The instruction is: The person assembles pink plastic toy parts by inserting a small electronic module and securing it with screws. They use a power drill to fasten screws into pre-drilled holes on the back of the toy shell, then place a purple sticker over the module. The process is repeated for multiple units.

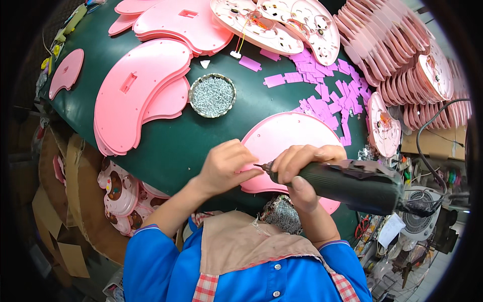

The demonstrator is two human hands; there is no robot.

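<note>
My right hand is wrapped round a black electric screwdriver, which lies nearly level with its bit pointing left. Curled close to the bit's tip is my left hand, thumb and forefinger on either side of it; whatever they pinch is too small or hidden to make out. Both hands are over a smooth pink curved panel on the dark green table, and they hide part of it. A round tin of small silver screws stands beyond my left hand. Another screw-filled container sits close to my body.
Stacked pink panels lie at the left. Purple flat pieces are scattered at the right, beyond the panel. Wired pink shells lie at the back, with tall shell stacks at the right. A black cable runs from the screwdriver.
</note>
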